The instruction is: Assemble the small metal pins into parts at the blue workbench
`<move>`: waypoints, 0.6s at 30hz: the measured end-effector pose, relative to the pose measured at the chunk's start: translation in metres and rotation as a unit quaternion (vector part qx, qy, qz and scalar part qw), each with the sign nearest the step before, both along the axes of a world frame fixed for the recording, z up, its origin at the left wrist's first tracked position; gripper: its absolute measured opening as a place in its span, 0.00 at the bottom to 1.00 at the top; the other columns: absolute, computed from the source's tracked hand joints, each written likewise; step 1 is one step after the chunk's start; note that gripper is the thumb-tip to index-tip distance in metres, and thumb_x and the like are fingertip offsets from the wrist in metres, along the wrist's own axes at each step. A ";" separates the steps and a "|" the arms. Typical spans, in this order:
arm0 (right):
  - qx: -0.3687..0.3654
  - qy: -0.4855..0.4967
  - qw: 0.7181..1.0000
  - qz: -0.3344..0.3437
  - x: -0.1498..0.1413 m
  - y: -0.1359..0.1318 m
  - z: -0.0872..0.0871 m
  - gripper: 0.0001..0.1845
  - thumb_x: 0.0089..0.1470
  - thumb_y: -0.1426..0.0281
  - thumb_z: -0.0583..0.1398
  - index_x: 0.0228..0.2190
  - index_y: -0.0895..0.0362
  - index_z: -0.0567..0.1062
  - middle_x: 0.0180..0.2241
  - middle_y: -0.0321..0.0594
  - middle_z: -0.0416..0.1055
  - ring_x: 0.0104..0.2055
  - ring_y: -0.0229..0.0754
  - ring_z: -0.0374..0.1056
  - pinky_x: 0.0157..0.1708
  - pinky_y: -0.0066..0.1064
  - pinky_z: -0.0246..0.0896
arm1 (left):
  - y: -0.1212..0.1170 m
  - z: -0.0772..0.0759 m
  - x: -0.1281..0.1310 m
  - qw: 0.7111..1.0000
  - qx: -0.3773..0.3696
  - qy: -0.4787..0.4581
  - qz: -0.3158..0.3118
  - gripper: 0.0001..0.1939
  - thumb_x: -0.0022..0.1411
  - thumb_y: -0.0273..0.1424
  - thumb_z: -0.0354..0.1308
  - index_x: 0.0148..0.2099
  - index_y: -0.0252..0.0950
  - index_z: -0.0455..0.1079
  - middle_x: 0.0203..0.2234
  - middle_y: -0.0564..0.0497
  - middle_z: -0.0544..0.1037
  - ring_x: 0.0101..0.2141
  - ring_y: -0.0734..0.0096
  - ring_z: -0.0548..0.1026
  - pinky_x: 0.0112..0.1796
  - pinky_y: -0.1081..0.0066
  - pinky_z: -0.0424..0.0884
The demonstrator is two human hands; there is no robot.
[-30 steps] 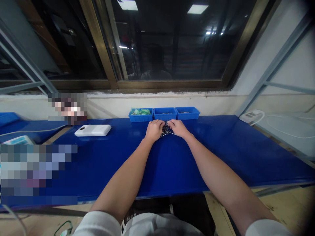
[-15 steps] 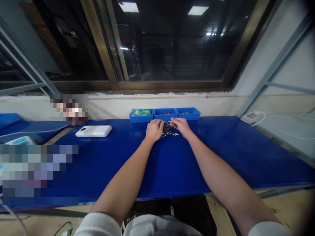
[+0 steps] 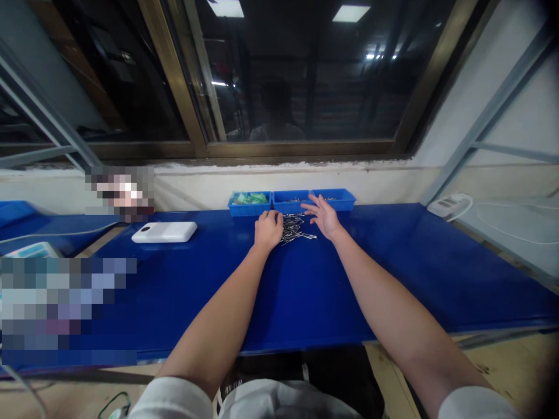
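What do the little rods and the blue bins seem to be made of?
Rods: probably metal, shiny, judging by their silvery glints; plating can't be ruled out.
Blue bins: likely plastic, fairly smooth, going by their even colour and matching shapes.

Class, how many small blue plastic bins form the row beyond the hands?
3, side by side: a blue rectangular plastic bin with green contents at left, a middle bin, and a right bin partly behind the bare right hand. None seems fully hidden.
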State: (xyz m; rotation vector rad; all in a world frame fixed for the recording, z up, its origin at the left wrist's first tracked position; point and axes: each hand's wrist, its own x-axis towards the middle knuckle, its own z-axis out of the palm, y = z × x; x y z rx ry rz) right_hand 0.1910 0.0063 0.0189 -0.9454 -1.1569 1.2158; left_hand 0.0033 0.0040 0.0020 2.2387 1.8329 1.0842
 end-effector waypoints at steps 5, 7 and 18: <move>0.007 -0.100 0.988 -0.115 0.006 0.013 -0.015 0.33 0.52 0.45 0.49 0.39 0.60 0.74 0.32 0.47 0.76 0.30 0.40 0.67 0.24 0.27 0.56 | -0.002 -0.001 0.000 0.999 -0.026 0.023 -0.031 0.20 0.65 0.43 0.44 0.49 0.37 0.68 0.45 0.44 0.73 0.48 0.59 0.70 0.48 0.62 0.65; 0.031 -0.166 0.971 -0.167 0.008 0.016 -0.019 0.28 0.52 0.48 0.51 0.33 0.59 0.76 0.29 0.44 0.75 0.32 0.41 0.68 0.30 0.29 0.59 | -0.004 -0.001 0.000 0.997 -0.034 0.046 -0.053 0.24 0.63 0.46 0.45 0.52 0.36 0.67 0.47 0.42 0.72 0.49 0.56 0.69 0.48 0.60 0.65; 0.114 -0.430 0.880 -0.167 0.008 0.011 -0.029 0.13 0.52 0.69 0.55 0.36 0.54 0.78 0.37 0.41 0.76 0.40 0.44 0.70 0.44 0.36 0.61 | -0.009 -0.005 0.002 0.983 -0.053 0.121 -0.126 0.32 0.61 0.51 0.45 0.59 0.36 0.61 0.56 0.40 0.65 0.56 0.54 0.62 0.54 0.57 0.59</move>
